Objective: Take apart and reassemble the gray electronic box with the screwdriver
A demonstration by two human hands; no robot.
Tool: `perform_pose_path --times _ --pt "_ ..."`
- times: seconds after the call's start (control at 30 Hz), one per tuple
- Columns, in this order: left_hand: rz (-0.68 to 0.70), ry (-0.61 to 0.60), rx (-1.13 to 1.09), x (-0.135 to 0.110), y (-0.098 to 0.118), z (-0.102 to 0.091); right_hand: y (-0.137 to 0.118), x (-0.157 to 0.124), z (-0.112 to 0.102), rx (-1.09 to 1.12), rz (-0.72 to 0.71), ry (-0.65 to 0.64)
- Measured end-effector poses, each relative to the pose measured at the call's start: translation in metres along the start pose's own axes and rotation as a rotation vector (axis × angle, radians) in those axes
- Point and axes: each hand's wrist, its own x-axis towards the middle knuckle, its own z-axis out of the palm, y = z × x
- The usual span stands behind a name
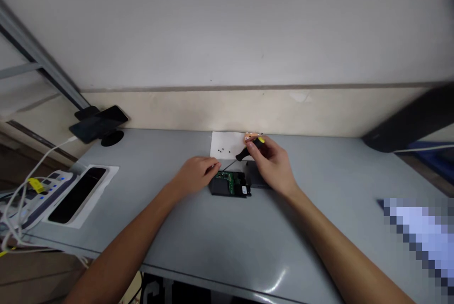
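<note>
My right hand (275,164) is wrapped round the black and yellow handle of a screwdriver (243,154). Its thin shaft slants down to the left, with the tip at the upper left edge of a black device with a green circuit board (232,183). Beside the tip, my left hand (196,174) has its fingers pinched together; whatever they hold is too small to make out. A dark flat part (254,175) lies against the device's right side, partly under my right hand. Several small black screws (229,152) rest on white paper (218,139) just behind.
An orange piece (251,135) sits at the paper's right edge. On the left of the grey table (198,238) are a phone on a stand (101,123), another phone (78,195) on paper, and a power strip (53,195) with white cables. A dark object (407,119) stands at right.
</note>
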Motion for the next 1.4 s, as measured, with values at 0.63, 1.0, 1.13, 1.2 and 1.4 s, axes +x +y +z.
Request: perform_pose_path --times 0.63,1.0,1.13,1.2,1.4 --pt "0.045 -0.007 0.012 0.0 -0.001 -0.001 -0.008 -0.004 0.001 -0.092 -0.027 -0.025" --pt "0.041 -0.024 0.008 0.0 -0.001 -0.001 -0.019 -0.012 0.005 -0.117 -0.052 -0.064" --pt "0.017 -0.066 -0.03 0.0 -0.001 0.0 -0.025 -0.014 0.006 -0.143 -0.075 -0.093" --pt "0.006 -0.06 -0.05 -0.001 -0.002 0.002 -0.028 -0.014 0.008 -0.167 -0.097 -0.111" --pt "-0.028 -0.021 -0.125 0.0 -0.007 0.011 -0.035 -0.006 0.023 -0.085 -0.145 -0.231"
